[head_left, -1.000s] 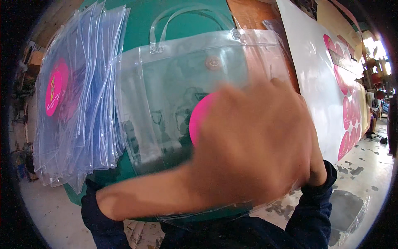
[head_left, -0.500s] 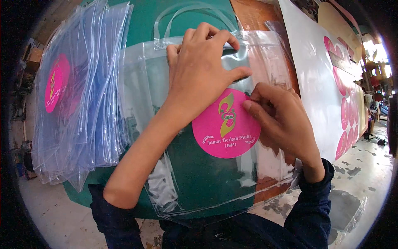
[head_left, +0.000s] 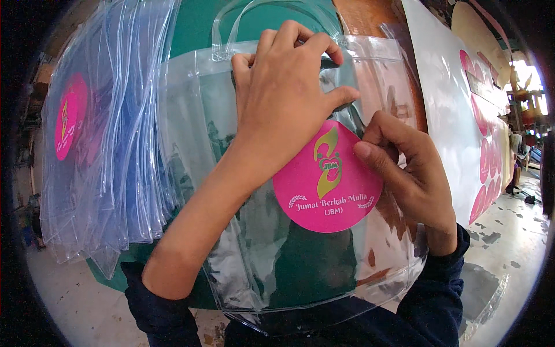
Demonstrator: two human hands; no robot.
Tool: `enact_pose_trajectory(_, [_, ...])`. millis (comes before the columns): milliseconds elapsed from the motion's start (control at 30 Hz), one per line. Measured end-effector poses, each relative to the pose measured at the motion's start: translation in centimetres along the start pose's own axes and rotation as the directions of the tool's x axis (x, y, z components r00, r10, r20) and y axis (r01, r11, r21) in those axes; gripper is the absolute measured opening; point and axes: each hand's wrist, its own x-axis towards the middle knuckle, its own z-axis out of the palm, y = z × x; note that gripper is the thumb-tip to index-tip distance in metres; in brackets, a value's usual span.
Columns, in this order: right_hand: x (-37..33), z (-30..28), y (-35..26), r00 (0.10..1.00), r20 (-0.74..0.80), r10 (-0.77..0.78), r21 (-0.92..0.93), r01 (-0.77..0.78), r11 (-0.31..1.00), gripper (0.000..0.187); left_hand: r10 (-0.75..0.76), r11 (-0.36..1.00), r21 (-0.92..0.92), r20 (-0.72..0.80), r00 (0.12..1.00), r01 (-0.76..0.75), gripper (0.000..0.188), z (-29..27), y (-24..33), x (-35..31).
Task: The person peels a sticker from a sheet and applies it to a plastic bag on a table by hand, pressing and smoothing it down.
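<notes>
A clear plastic bag with looped see-through handles lies in front of me. My left hand rests on its upper part, fingers spread, thumb stretched to the right. Just below that hand is a round pink sticker with a green and yellow emblem and white lettering. At its upper right edge, my right hand pinches the sticker between thumb and bent index finger. Its other fingers curl out of sight. My left wrist covers the sticker's upper left edge. Whether the sticker touches the bag all over, I cannot tell.
On the left lies a thick stack of clear bags, a pink round sticker showing on it. A white sheet with several pink round stickers lies on the right. Beneath is a green and brown tabletop.
The sticker and my right hand appear slightly lower and farther right, with the pinch kept. The bag's near edge has come closer to me. My left hand stays spread on the bag.
</notes>
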Motion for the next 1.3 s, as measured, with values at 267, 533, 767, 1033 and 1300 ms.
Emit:
enact_pose_trajectory(267, [0.0, -0.5, -0.1, 0.986, 0.055, 0.156, 0.153, -0.163, 0.975, 0.020, 0.010, 1.000, -0.006, -0.045, 0.999, -0.010, 0.036, 0.0, 0.0, -0.2])
enact_pose_trajectory(533, [-0.8, -2.2, -0.1, 0.968, 0.164, 0.190, 0.111, -0.209, 0.971, 0.016, 0.405, 0.909, -0.050, -0.143, 0.903, -0.415, 0.014, -2.5, 6.9, -5.4])
enact_pose_trajectory(767, [-1.1, -2.0, -1.8, 0.975, 0.157, 0.155, -0.162, -0.129, 0.978, 0.021, 0.569, 0.823, -0.191, 0.287, 0.771, -0.536, 0.042, -2.0, 9.2, -11.9])
enact_pose_trajectory(1033, [-1.0, -2.8, -2.0, 0.847, 0.233, 0.477, -0.211, -0.435, 0.875, 0.022, 0.546, 0.833, -0.373, 0.440, 0.713, -0.408, 0.067, -2.0, 8.6, -12.0])
enact_pose_trajectory(1300, [-2.0, -1.6, -1.6, 0.897, 0.156, 0.414, -0.295, -0.358, 0.886, 0.020, 0.572, 0.812, -0.420, 0.434, 0.696, -0.406, 0.066, -1.9, 8.4, -12.2])
